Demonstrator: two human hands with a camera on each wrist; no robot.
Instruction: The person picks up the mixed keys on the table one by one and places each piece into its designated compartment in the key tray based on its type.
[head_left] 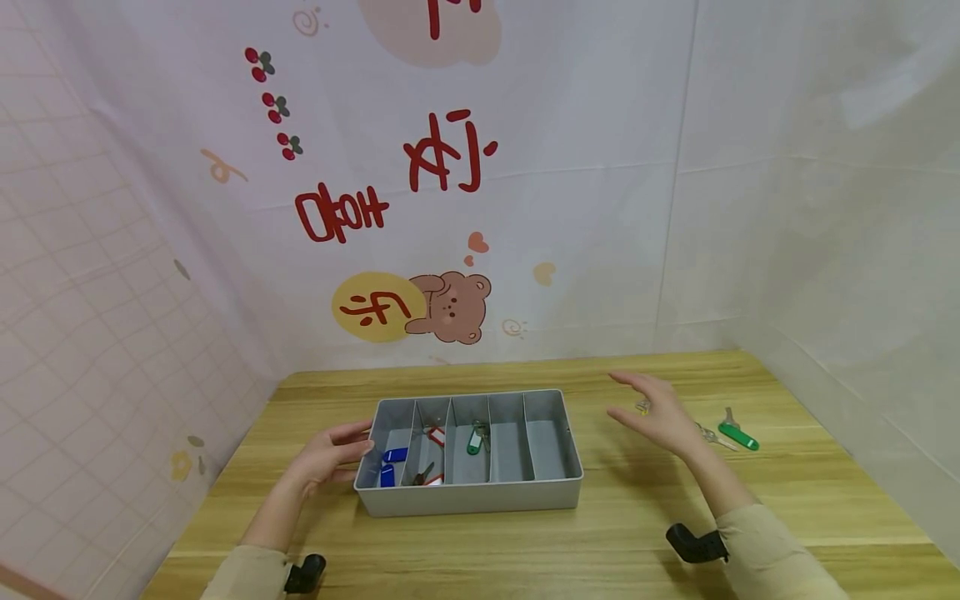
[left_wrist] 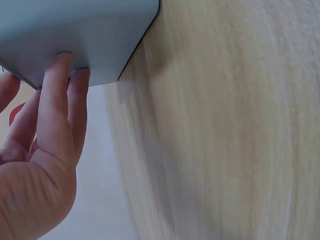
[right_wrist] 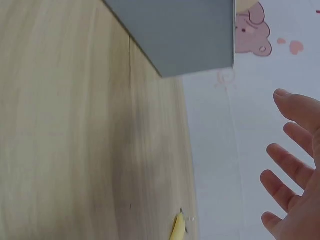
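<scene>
Grey and smooth-walled, one oblong tray [head_left: 468, 500] sits on the table between the person's two hands, its four upright dividers making five narrow compartments. Two blue tags [head_left: 395, 455] lie in the leftmost compartment; two red-edged tags [head_left: 437, 436] lie in the next, with a dark key [head_left: 422, 478] beside the nearer one; one green-framed tag [head_left: 475, 442] lies in the middle one, bunched with keys too small to count. To the right of the tray, one solid green tag [head_left: 738, 436] with a metal key [head_left: 729, 415] rests on the table, just beside silvery keys [head_left: 712, 436] that overlap too much to number. One yellow tag [right_wrist: 177, 227] shows there too, largely blocked by the right hand in the head view.

The left hand [head_left: 333, 454] has its fingers extended, tips touching the tray's left end wall. The right hand [head_left: 663, 412] is held in the air, thumb and fingers spread apart and gripping nothing.

The table [head_left: 480, 554] has streaky, pale yellow wood grain. Behind it hangs white, softly creased cloth [head_left: 600, 208] printed with one brown bear [head_left: 453, 310] and three pairs of cherries [head_left: 277, 108]. Beige sleeves [head_left: 776, 554] cover both forearms.
</scene>
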